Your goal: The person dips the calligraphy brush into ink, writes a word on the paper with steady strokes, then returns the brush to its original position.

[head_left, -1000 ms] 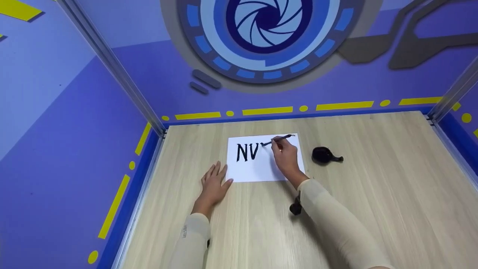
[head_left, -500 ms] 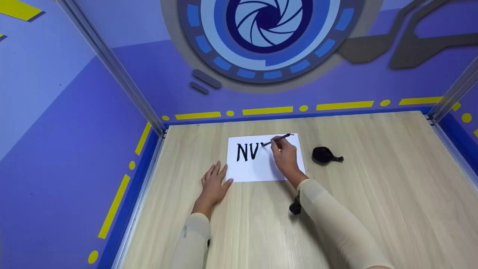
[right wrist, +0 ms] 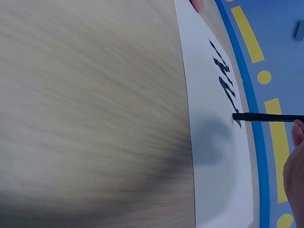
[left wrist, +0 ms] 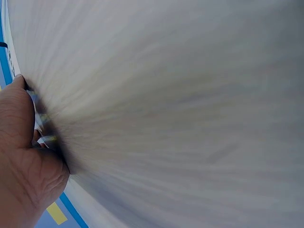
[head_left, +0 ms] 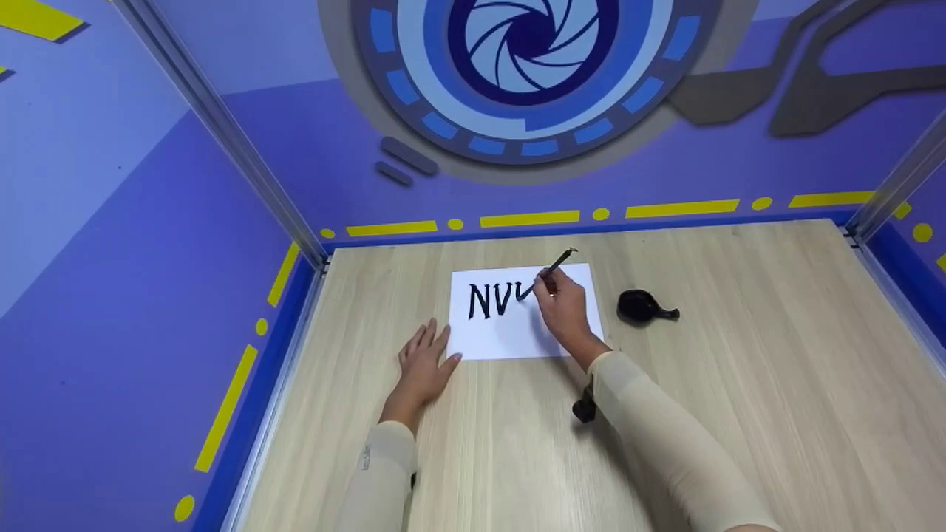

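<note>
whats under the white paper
The table shows around the white paper, which seems to lie flat on it. Nothing can be seen poking out, but what it covers is hidden: anything thin beneath can't be ruled out.

Back wall (head_left: 591, 185): coloured purple-blue, marked with a round emblem (head_left: 532, 41)
Left wall (head_left: 96, 244): edged in yellow dashes (head_left: 225, 408)
Metal posts (head_left: 229, 140): set at the corners
Tabletop (head_left: 739, 347): finished in pale woodgrain
</note>
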The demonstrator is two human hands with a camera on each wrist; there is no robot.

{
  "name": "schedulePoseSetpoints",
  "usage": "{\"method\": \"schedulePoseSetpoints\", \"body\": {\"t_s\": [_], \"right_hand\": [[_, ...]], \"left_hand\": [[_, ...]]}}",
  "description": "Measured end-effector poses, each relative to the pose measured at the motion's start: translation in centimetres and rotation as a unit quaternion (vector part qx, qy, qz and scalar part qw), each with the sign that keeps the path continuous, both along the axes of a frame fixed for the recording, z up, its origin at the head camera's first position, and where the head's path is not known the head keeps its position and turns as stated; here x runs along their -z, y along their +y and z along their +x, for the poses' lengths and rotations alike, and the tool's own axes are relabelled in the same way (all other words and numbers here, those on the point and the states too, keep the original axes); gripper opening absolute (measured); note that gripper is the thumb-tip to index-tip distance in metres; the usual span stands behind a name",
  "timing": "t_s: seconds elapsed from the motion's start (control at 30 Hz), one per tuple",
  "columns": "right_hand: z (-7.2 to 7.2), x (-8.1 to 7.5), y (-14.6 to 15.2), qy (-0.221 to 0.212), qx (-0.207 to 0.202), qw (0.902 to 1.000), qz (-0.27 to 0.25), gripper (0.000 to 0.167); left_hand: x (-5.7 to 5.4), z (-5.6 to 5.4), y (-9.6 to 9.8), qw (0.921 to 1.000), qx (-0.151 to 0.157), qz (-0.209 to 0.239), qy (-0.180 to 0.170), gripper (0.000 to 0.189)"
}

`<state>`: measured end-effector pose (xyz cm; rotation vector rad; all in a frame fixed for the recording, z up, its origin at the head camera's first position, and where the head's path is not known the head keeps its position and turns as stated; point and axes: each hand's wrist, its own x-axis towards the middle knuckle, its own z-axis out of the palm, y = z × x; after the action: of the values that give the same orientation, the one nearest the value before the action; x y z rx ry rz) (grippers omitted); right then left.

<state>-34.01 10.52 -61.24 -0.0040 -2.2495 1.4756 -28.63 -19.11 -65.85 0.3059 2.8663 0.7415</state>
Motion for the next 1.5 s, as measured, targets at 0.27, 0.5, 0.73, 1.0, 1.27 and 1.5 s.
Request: {"method": "schedulePoseSetpoints", "body": {"t_s": [0.27,0.5,0.73,1.0,1.27,1.5], "right_hand": [[0.3,-0.2,0.1,0.005,-0.002,1.0,0.004,0.011],[0.4,-0.2,0.0,0.004,-0.002,1.0,0.0,0.01],[0.5,-0.5,0.0,-0.006,-0.006,1.0,-0.002,0.01],[0.8,-0.9,0.4,0.008,0.011,0.9998,-0.015,0.012],[1.1,-1.3,1.4,0.0,0.043,0.9985,-0.033,0.011],[1.2,-1.3,1.9,0.009,0.053,0.9975,-0.045,0.012]], "left_hand": [[0.0,0.0,0.0,1.0,0.002,-0.002,0.0,0.067],[0.1,0.0,0.0,0.9998,-0.004,-0.011,-0.014,0.069],[-0.1,0.1,0.1,1.0,-0.002,-0.006,-0.007,0.068],[0.1,0.1,0.1,0.9999,-0.004,-0.011,-0.007,0.068],[0.1,0.1,0.0,1.0,-0.003,-0.007,-0.003,0.068],[0.2,0.0,0.0,1.0,-0.001,-0.004,-0.004,0.068]]}}
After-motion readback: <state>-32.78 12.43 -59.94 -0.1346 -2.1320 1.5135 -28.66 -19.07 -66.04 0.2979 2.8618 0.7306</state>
